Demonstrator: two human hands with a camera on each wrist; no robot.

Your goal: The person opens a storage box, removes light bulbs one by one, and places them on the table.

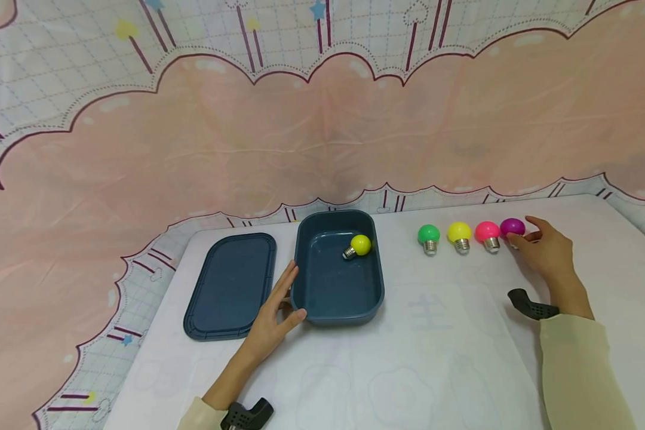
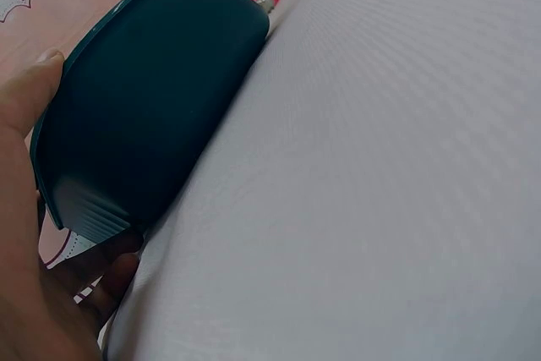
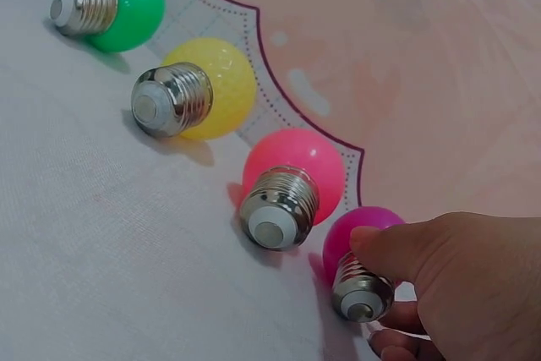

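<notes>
My right hand (image 1: 548,248) is at the purple bulb (image 1: 512,226), the rightmost in a row on the table. In the right wrist view the thumb lies on that bulb near its metal screw base; the other fingers are partly hidden behind it. My left hand (image 1: 271,316) rests against the near left corner of a dark blue plastic box (image 1: 337,316), its fingers fairly straight along the side and its thumb at the near rim. A yellow-green bulb (image 1: 361,245) lies inside the box. Left of the purple bulb lie a pink bulb (image 3: 296,162), a yellow bulb (image 3: 224,86) and a green bulb (image 3: 135,10).
A dark blue lid (image 1: 231,286) lies flat left of the box, close to it. The white table (image 1: 408,370) spreads in front of the box and bulbs. Behind the table hangs a peach patterned cloth (image 1: 355,137).
</notes>
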